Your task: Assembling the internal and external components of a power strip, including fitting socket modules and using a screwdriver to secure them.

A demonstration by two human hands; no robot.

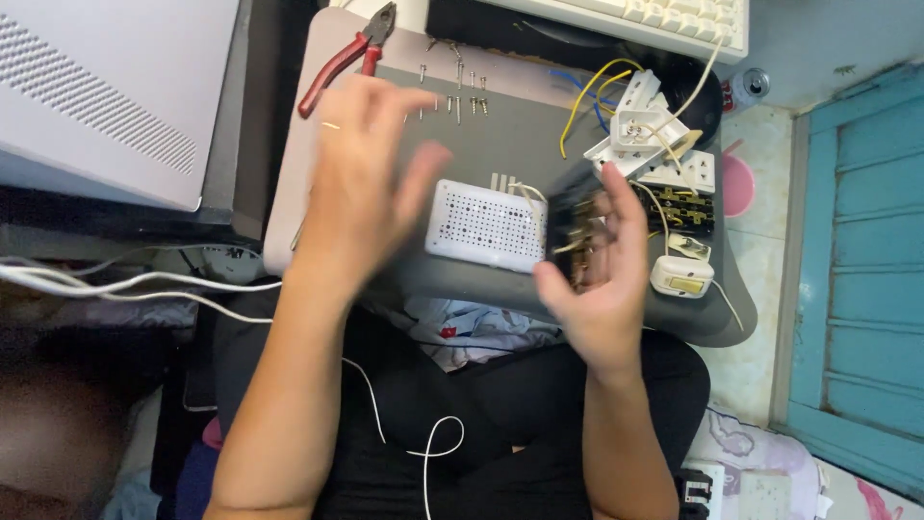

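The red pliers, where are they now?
In the head view the red pliers lie at the upper left corner of the grey board, left of the loose screws, above the left hand.

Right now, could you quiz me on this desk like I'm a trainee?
1. True or false: the pliers lie at the tray's far left corner.
2. Which hand holds the dark part? A left, B right.
3. What colour is the perforated box?

Key: 1 true. 2 B, the right hand; the left hand is open and blurred above the tray. 3 white.
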